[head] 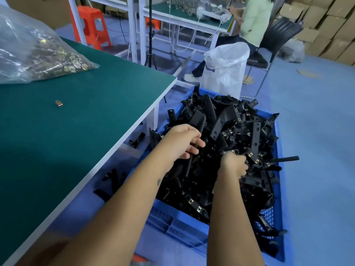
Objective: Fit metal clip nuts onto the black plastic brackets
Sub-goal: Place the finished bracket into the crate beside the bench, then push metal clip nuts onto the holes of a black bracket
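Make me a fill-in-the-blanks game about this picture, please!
1. Both hands, left and right, reach into a crate coloured ____.
2. The black brackets lie piled inside the ____.
3. The table top is coloured ____.
4. One loose clip nut lies on the ____.

Answers: blue; crate; green; table

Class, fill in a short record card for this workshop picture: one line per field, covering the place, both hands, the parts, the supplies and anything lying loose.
Place: green-topped table beside a blue crate on a blue floor
Left hand: grips a black bracket in the crate
Right hand: fingers curled into the bracket pile, grip unclear
Crate contents: heaped black plastic brackets, many already carrying clip nuts
Supplies: clear bag of clip nuts on the table
Loose: single clip nut on the table; stray brackets on the floor
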`<state>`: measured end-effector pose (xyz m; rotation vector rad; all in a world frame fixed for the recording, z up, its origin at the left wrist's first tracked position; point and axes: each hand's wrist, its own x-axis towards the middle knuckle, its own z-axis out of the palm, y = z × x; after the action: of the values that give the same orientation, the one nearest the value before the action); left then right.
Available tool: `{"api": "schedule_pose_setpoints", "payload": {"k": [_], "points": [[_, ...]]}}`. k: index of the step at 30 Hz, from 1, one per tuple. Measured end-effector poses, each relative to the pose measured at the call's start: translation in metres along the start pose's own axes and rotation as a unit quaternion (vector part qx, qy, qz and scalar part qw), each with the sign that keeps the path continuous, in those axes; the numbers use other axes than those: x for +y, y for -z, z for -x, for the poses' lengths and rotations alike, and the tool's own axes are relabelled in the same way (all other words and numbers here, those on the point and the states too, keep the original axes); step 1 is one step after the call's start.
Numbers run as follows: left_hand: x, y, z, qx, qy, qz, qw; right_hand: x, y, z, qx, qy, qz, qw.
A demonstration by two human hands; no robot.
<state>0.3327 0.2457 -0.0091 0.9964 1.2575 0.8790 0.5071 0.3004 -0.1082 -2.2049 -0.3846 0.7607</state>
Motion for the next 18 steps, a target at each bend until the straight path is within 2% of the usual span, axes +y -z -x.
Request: {"api": "schedule_pose_setpoints", "payload": {"k": [4, 7, 10, 13, 15, 18], "points": [[0.01, 0.018, 0.006, 0.039, -0.026, 0.03, 0.998, -0.03, 0.003, 0.037, 0.075, 0.103, -0.09, 0.988], [0.026, 0.037, 0.013, 0.075, -0.053, 0.118, 0.989, -0.065, -0.011, 0.089, 0.047, 0.254, -0.197, 0.946], [0.047, 0.074, 0.024, 0.134, -0.115, 0.233, 0.956, -0.092, -0.044, 0.167, -0.128, 0.394, -0.281, 0.865], [0.054, 0.123, 0.045, 0.246, -0.153, 0.264, 0.92, -0.098, -0.083, 0.253, -0.322, 0.481, -0.223, 0.784], [0.05, 0.163, 0.066, 0.355, -0.164, 0.287, 0.875, -0.092, -0.106, 0.31, -0.439, 0.5, -0.169, 0.727], [0.033, 0.22, 0.102, 0.484, -0.187, 0.306, 0.798, -0.075, -0.131, 0.382, -0.536, 0.528, -0.082, 0.653]]}}
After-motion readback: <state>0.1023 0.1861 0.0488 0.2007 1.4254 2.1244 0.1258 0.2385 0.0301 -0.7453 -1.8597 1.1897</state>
